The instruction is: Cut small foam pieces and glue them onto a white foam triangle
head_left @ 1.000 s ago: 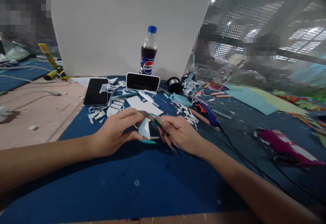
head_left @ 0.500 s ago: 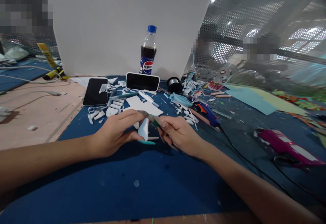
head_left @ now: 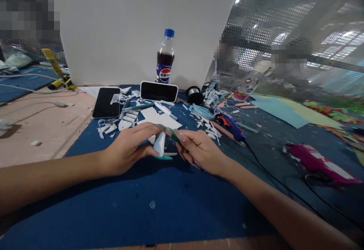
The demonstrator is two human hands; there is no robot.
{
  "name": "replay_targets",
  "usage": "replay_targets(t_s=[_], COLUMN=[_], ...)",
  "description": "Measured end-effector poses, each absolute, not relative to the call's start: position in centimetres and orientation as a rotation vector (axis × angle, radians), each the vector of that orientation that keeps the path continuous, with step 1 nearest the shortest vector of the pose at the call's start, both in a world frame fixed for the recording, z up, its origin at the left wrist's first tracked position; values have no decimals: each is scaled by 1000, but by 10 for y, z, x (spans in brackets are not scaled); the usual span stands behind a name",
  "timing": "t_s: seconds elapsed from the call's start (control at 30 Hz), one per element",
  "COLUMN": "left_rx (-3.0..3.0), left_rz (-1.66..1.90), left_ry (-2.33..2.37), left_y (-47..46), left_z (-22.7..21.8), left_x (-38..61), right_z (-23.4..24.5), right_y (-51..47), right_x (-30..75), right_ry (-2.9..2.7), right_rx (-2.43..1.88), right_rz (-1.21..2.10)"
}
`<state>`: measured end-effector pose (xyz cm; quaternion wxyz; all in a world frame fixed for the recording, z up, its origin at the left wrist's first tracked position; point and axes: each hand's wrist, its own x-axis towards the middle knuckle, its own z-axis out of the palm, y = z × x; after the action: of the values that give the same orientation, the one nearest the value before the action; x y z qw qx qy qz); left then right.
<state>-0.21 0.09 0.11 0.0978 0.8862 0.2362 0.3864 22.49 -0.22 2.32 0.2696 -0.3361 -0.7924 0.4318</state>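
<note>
Before the bottle, left hand: half-curled, gripping white piece
Right hand: closed around green-handled knife, meeting piece's top
Scraps near bottle: apparently cut; piece seemingly unfinished

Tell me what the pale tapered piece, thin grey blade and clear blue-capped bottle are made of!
Pale tapered piece: perhaps foam or clay; matte, without shine. Thin grey blade: probably metal; smooth, evenly grey. Clear blue-capped bottle: likely plastic; glossy, see-through neck.
</note>
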Motion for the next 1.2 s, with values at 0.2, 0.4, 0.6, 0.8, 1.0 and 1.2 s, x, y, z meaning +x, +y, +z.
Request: replay_targets(t_s=[0.2,0.4,0.6,0.8,1.0,1.2], left_rx=[2656,2660,2649,2619,2624,2590], left_rz=[1150,1158,1185,1152,1194,1286], left_ry=[694,702,621,634,671,587], left_y=[1,1,3,3,1,1], left_z=[2,2,0,-2,1,1], left_x=[-2,-2,-1,-1,-1,-2], right_z=[23,25,21,22,21,20], right_y=[-2,-2,-2,-3,-4,-4], right_x=[224,223,221,220,220,220], right_ry=[-2155,-2189,-2209,-2194,-2154,-2126], right_rx=[-927,-914,-887,-892,-889,-864], right_rz=[1122,1046,985,1006,1069,1144])
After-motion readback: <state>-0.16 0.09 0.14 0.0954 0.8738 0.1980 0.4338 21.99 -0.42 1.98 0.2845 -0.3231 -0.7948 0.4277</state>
